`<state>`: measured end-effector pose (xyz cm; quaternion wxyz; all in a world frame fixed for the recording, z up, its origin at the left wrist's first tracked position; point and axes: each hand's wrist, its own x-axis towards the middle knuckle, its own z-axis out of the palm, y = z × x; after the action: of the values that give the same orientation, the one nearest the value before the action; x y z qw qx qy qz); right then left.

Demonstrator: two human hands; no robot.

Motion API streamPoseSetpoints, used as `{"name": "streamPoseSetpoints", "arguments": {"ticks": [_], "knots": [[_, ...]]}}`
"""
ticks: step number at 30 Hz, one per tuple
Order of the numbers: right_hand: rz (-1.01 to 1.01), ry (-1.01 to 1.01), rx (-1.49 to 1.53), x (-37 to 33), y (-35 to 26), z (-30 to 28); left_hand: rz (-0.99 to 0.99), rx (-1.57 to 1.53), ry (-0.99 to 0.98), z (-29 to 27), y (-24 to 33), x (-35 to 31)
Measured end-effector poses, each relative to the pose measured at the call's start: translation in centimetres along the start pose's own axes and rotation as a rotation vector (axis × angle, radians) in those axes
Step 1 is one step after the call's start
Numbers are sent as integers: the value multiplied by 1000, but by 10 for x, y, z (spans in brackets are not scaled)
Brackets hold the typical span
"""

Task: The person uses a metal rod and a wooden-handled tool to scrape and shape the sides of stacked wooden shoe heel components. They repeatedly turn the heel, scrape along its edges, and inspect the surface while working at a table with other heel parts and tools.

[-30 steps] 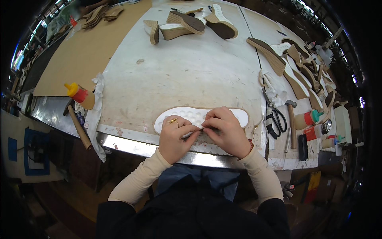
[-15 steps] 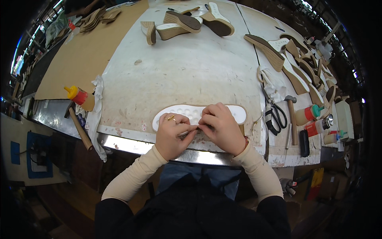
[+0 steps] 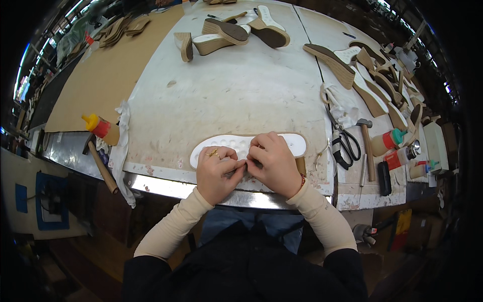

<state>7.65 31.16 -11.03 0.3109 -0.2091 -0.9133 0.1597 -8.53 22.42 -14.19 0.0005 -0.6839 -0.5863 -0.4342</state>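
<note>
A wedge shoe sole [image 3: 293,144] with a white dimpled top and a tan rim lies near the front edge of the table. My left hand [image 3: 216,172] and my right hand [image 3: 273,165] meet over its near side and cover the middle of it. Both are closed, thumbs and fingers pinched together, tip nearly against tip. Whatever lies between the fingertips is too small or hidden to make out. A gold ring is on the left hand. Beside my right wrist, a brown part [image 3: 301,165] shows below the sole, probably its heel.
Right of me lie black-handled scissors [image 3: 344,153], a hammer [image 3: 368,151], a green-capped bottle [image 3: 388,141] and a black case [image 3: 384,178]. Many wedge soles [image 3: 375,98] are heaped beyond. At left are a yellow-capped bottle [image 3: 103,128] and another hammer [image 3: 102,168]. More soles [image 3: 224,32] stand at the back.
The whole view has shifted slightly. Both hands stay pinched at the same part of the sole, with only small finger movements.
</note>
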Motion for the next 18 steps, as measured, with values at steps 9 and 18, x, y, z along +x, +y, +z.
{"name": "streamPoseSetpoints", "arguments": {"ticks": [9, 18], "knots": [[25, -11, 88, -3, 3, -17, -6, 213, -142, -5, 2, 5], [356, -105, 102, -15, 6, -64, -233, 50, -820, -60, -2, 68]]}}
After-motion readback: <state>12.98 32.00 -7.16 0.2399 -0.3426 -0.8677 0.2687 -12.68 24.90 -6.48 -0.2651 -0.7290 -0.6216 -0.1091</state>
